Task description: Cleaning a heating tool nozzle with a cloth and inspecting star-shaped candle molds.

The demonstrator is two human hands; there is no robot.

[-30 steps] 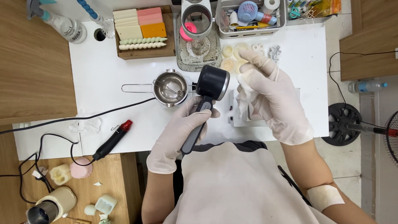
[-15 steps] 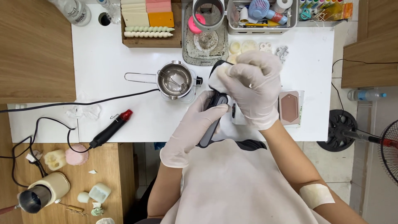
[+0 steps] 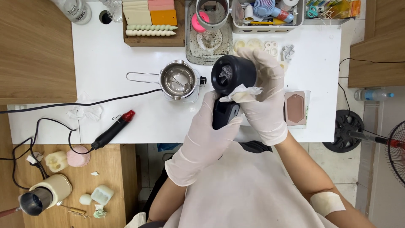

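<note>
My left hand (image 3: 211, 131), in a white glove, grips the handle of a black heat gun (image 3: 231, 76) whose round nozzle faces up toward me. My right hand (image 3: 266, 97), also gloved, wraps around the gun's barrel and presses a small white tissue (image 3: 242, 93) against its lower rim. Both hands hold the tool above the front of the white table (image 3: 109, 63).
A steel melting pot (image 3: 179, 80) with a long handle stands left of the gun. A red-tipped black tool (image 3: 113, 130) and cables lie at the table's front left. A pink mould (image 3: 295, 107) sits right. Wooden tray (image 3: 152, 40), wax shapes and bins line the back.
The heat gun has turned so its nozzle faces up, and both hands shifted slightly right. My right hand has moved from covering the nozzle to its side, with the tissue at the rim.
</note>
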